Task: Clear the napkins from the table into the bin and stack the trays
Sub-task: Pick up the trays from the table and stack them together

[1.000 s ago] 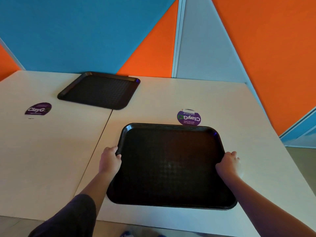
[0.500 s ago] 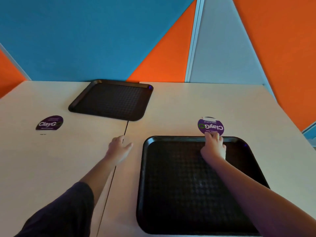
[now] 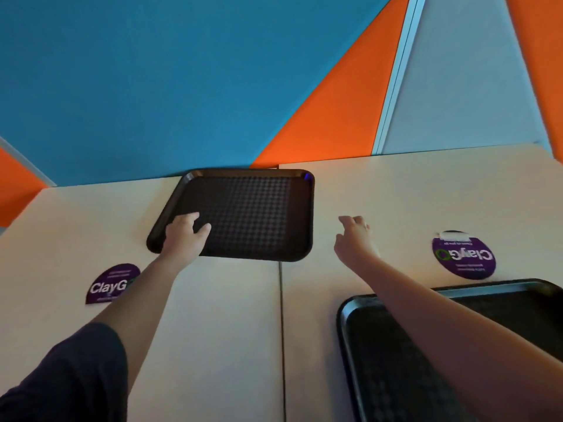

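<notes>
I'd let go the near tray (image 3: 396, 360); left hand (image 3: 182, 236) spread on far tray (image 3: 249, 214), right hand (image 3: 355, 239) loose beside it — stacking next.

Two black trays (image 3: 259, 214) (image 3: 396, 360) with dimpled grids – cream table (image 3: 213, 330), purple stickers (image 3: 463, 255) – blue-and-orange wall (image 3: 182, 71) at twelve o'clock.

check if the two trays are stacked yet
No, the far tray lies by the wall under the left hand, while the near tray sits apart at the table's front right.
</notes>
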### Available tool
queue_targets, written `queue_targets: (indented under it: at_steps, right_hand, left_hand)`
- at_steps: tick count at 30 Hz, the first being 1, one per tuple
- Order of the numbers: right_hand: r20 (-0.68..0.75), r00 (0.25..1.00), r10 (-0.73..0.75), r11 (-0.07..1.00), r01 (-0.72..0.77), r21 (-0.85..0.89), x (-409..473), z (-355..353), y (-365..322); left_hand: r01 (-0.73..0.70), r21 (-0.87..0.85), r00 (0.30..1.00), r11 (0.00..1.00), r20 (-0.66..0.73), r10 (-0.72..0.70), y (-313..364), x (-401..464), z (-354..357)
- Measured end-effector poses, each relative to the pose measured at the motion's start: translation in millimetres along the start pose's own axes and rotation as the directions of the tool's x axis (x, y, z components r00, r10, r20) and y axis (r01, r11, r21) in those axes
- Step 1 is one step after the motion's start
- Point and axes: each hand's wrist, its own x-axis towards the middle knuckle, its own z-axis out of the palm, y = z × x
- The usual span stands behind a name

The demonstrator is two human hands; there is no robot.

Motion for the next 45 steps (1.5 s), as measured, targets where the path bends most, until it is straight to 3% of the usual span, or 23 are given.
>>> queue_targets:
  at_steps: [7,14,21,27,34,45]
  right_hand:
    - [0.043,0.991,0.124,0.986,-0.128,0.105,55.2,50.2,-37.4]
    - [-0.003,0.973,0.231,0.973,-0.231,0.002,100.9,89.2,-56.1]
    - [-0.115,0.948,0.296,0.950,-0.304,-0.066,142.6,102.9,-69.3]
    - [-0.180,0.916,0.359,0.924,-0.375,-0.067,144.3,118.0,-55.2]
    - [-0.195,0.918,0.346,0.928,-0.365,-0.069,140.8,112.7,-42.5]
    - [-0.224,0.921,0.320,0.942,-0.334,-0.027,100.3,56.6,-24.2]
  left_hand:
    - [0.019,0.020,1.000,1.000,0.011,-0.019,-53.9,81.7,-9.0]
    - [0.107,0.005,0.994,0.994,0.005,-0.107,-98.1,143.1,9.1]
    - [0.325,-0.033,0.935,0.945,-0.141,-0.326,-113.4,176.9,30.6]
    - [0.393,-0.047,0.891,0.918,-0.230,-0.393,-123.9,177.7,41.6]
    - [0.272,-0.129,0.928,0.954,-0.225,-0.295,-131.2,150.7,36.8]
    - [0.233,-0.266,0.923,0.935,-0.241,-0.299,-90.1,78.9,16.0]
